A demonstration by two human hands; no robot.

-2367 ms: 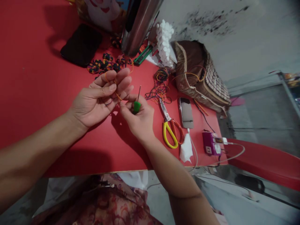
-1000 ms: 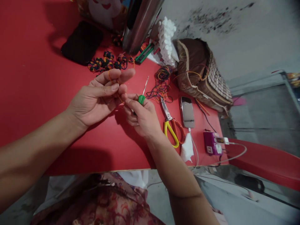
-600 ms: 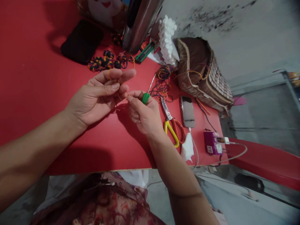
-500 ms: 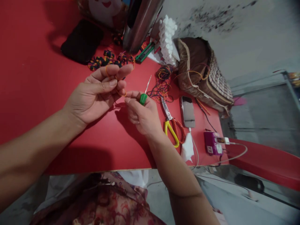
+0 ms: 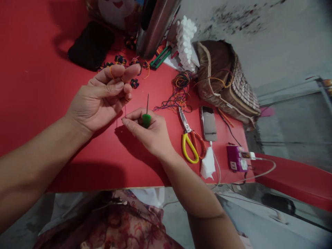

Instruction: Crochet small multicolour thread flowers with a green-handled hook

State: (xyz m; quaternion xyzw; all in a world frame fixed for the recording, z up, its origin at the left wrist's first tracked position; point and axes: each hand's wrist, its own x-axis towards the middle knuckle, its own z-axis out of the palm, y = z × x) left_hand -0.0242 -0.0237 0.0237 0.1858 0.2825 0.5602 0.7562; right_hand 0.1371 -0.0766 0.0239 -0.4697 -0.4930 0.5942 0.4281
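the scissors [image 5: 187, 128] lie on the red table [image 5: 85, 164], blades away from the person, one handle loop yellow and one red-orange. well left of the scissors, the left hand [image 5: 97, 98] is held palm up above the table, half open: an orange thread [image 5: 111, 72] is wrapped around its forefinger, the thumb presses in against the fingers to keep the thread, and the lower fingers curl. nearer the scissors, on the same side, the right hand [image 5: 150, 131] is closed around a green-handled needle tool [image 5: 146, 120], whose metal shaft stands up from the fist (whether its tip is hooked or pointed is too small to tell). the right thumb and forefinger come together at the end of a thin purple thread [image 5: 125, 110] running down from the left fingers.

just beyond the scissors' blades spreads a tangle of multicoloured thread [image 5: 181, 83]; farther off and to their left lie a small dark thread flower [image 5: 134, 83] and a green box cutter [image 5: 160, 58]. beyond the scissors and to the right sits a brown bag [image 5: 216, 74]. just right of the scissors is a smartphone [image 5: 208, 123] with a white cable plugged in; close to the handles is a crumpled white paper [image 5: 208, 164].
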